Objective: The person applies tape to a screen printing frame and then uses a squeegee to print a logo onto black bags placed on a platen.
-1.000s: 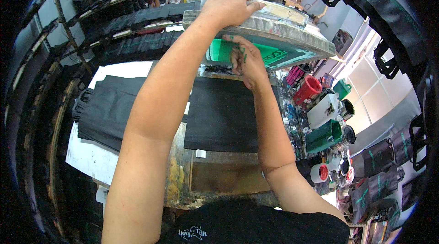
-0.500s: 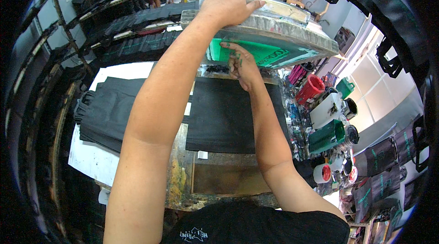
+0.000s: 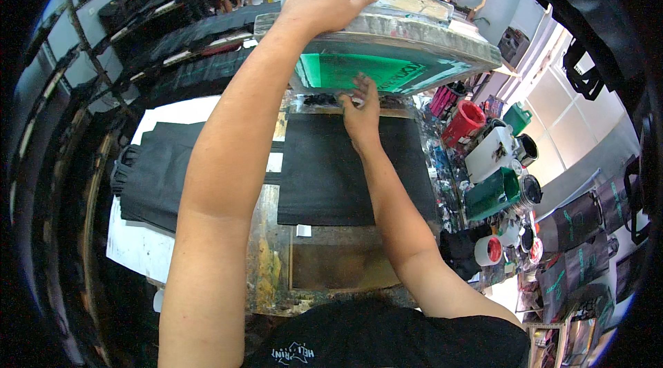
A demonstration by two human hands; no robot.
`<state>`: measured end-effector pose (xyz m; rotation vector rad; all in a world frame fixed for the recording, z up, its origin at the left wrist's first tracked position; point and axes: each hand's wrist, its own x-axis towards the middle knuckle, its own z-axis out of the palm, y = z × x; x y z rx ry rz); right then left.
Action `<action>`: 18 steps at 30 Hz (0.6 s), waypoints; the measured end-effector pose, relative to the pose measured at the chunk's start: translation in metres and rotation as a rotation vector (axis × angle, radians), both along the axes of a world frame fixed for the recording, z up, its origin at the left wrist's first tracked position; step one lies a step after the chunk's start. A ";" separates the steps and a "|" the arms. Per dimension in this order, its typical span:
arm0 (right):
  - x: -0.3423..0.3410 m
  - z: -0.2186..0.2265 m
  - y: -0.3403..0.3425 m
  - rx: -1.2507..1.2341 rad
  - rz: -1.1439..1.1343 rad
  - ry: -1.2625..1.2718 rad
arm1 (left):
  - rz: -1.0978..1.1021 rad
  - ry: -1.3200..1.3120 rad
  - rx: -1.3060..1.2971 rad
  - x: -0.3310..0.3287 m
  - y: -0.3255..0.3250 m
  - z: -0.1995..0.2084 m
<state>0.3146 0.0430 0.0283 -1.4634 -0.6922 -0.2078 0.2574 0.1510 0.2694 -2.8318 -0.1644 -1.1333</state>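
My left hand (image 3: 322, 5) grips the top edge of a screen printing frame (image 3: 414, 31), which is tilted up at the far side of the table. Its underside faces me, with a bright green area (image 3: 335, 72) and lettering on the mesh. Just below and in front of that green area is my right hand (image 3: 361, 109), fingers apart and slightly bent, with nothing visible in it. Whether its fingertips touch the mesh I cannot tell. A flat black fabric piece (image 3: 324, 175) lies on the board beneath my right forearm.
Left of the board, a stack of black fabric bags (image 3: 162, 168) rests on a white sheet (image 3: 138, 247). Ink containers line the right side: a red tub (image 3: 464, 123), a white jug (image 3: 489, 161), a green jug (image 3: 492, 194). Racks with black bags (image 3: 221, 68) stand behind and left.
My right hand has dropped away from the upper left of the green area, and its pointing finger has given way to spread fingers. My left hand keeps its hold on the raised frame.
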 end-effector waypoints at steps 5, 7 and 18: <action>-0.028 0.014 0.013 0.197 0.168 0.277 | -0.012 -0.011 0.000 -0.001 0.002 -0.001; -0.037 0.020 0.016 0.213 0.144 0.281 | -0.022 -0.008 -0.002 -0.001 0.002 -0.001; -0.060 0.034 0.033 0.296 0.085 0.255 | -0.032 -0.004 0.012 -0.001 0.003 0.000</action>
